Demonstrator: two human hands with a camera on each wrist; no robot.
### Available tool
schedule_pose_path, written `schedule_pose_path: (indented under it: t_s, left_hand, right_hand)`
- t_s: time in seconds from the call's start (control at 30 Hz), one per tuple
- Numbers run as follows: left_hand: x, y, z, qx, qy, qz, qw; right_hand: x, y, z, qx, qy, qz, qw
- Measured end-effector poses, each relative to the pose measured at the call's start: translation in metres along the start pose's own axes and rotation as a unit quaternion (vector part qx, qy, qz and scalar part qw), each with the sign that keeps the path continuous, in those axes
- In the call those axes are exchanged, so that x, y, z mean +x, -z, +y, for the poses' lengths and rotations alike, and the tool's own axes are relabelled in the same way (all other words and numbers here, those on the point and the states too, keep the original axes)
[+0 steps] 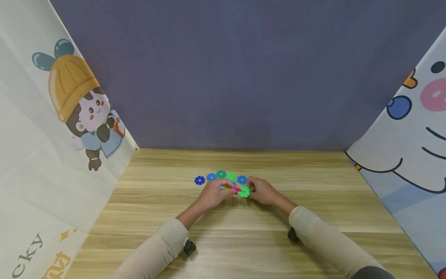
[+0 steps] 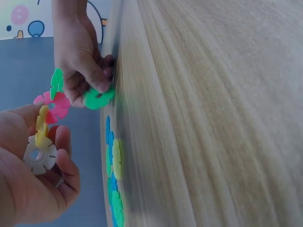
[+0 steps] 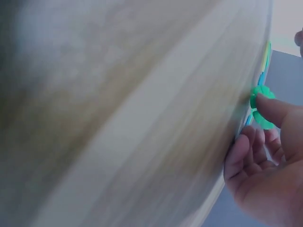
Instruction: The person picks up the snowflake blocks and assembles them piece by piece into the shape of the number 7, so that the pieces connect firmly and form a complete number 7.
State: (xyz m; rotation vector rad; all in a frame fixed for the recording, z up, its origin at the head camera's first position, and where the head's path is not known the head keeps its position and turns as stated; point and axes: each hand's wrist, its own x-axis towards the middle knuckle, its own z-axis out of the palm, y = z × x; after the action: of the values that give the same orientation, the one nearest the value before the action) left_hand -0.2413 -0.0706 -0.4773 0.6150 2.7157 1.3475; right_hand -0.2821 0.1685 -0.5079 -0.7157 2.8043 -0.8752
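My left hand [image 1: 216,192] pinches a short chain of slotted plastic flower discs above the table. In the left wrist view the chain runs from a white disc [image 2: 40,156] through a yellow disc [image 2: 42,125] and a pink disc [image 2: 58,108] to a green disc [image 2: 57,81]. Close by on the right, my right hand [image 1: 263,190] pinches a separate green disc [image 2: 98,99] between thumb and fingers, low beside the tabletop. From the right wrist camera, the thumb lies over that green disc [image 3: 261,91]; another green disc [image 3: 263,120] shows just below it.
Loose discs lie on the wood-grain table [image 1: 237,240] just beyond the hands: a dark blue disc [image 1: 199,180], a dark green disc [image 1: 221,174], a light green disc [image 1: 231,177], a blue disc [image 1: 242,179] and others. A grey-blue panel [image 1: 240,85] stands behind the table.
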Motion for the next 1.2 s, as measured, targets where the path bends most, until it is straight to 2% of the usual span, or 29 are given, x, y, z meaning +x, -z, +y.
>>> schedule_pose_path:
  t_s: [0.2,0.37,0.53,0.73,0.9,1.2]
  left_hand:
    - [0.000,0.000,-0.001,0.006,0.010,0.001,0.9999]
    - [-0.001,0.002,-0.002,-0.006,0.021,-0.002,0.9998]
    - [-0.001,0.003,-0.002,-0.008,0.026,0.005,0.9996]
    - [-0.001,0.004,-0.003,-0.013,0.034,0.019,0.9992]
    - [0.000,0.005,-0.002,-0.015,0.039,0.027,0.9988]
    - [0.001,0.004,-0.002,-0.013,0.040,0.033,0.9986]
  right_hand:
    - [-0.006,0.006,0.003,-0.027,0.028,0.017,0.9991]
    - [-0.013,0.013,0.001,-0.011,0.026,0.022,0.9994]
    - [-0.018,0.018,0.003,0.005,0.031,0.047,0.9984]
    - [-0.022,0.022,0.002,0.006,0.061,0.071,0.9956]
    - [-0.025,0.023,-0.001,0.017,0.081,0.071,0.9941]
    - [-0.030,0.021,-0.001,0.028,0.089,0.064,0.9936]
